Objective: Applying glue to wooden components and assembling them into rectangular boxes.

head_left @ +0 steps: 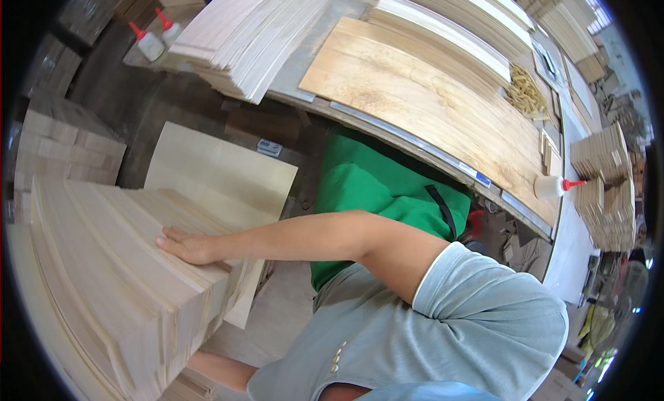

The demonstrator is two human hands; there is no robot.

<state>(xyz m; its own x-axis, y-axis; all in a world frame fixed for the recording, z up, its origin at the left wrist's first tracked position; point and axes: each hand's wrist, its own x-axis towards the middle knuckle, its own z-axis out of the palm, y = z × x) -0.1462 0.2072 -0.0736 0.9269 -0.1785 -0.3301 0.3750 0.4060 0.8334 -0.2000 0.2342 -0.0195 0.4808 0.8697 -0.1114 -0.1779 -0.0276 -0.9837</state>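
A tall stack of thin, pale wood sheets (104, 262) stands on my left, its edges slightly uneven. My right arm reaches across my body to it. My right hand (185, 247) lies on the sheets near their right edge, fingers stretched out over the surface. My left forearm (221, 370) runs behind the lower end of the stack, which hides the hand and its fingers. A large pale sheet (214, 159) leans out behind the stack.
A workbench ahead bears a broad wood board (415, 89), piles of thin sheets (256, 27) and a white glue bottle with a red tip (550, 186). Two more such bottles (150, 45) stand at upper left. Green cloth (366, 186) hangs below the bench edge.
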